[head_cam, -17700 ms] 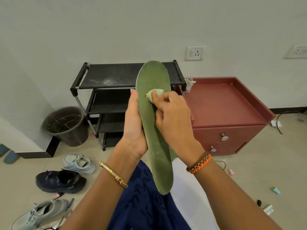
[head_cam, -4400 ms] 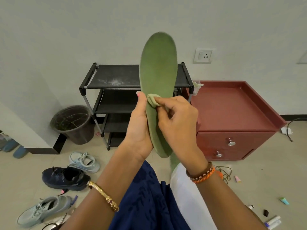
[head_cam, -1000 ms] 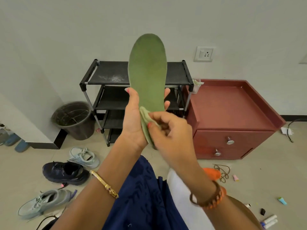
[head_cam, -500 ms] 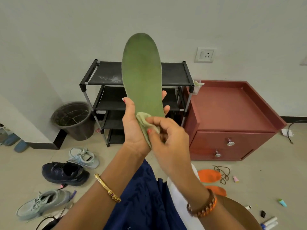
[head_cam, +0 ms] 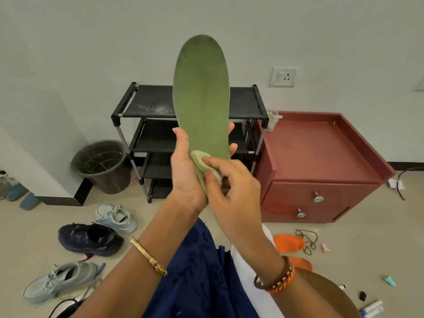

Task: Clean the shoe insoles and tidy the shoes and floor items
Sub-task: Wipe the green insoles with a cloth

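Fingers (head_cam: 231, 131) of the left hand (head_cam: 185, 173) wrap round the lower part of the green insole (head_cam: 202, 99), holding it upright in front of the black rack (head_cam: 151, 104). Right hand (head_cam: 231, 187) pinches a small pale cloth (head_cam: 202, 159) against the insole's lower face. Three shoes, two grey (head_cam: 115, 218) (head_cam: 59, 281) and one black (head_cam: 89, 238), lie on the floor at left; two orange insoles (head_cam: 289, 243) (head_cam: 301, 263) lie near the red cabinet (head_cam: 321, 157).

Beige floor (head_cam: 367, 244), three sneakers (head_cam: 90, 239) at left, orange insoles (head_cam: 289, 243) and laces (head_cam: 308, 241) before the red cabinet (head_cam: 321, 171)
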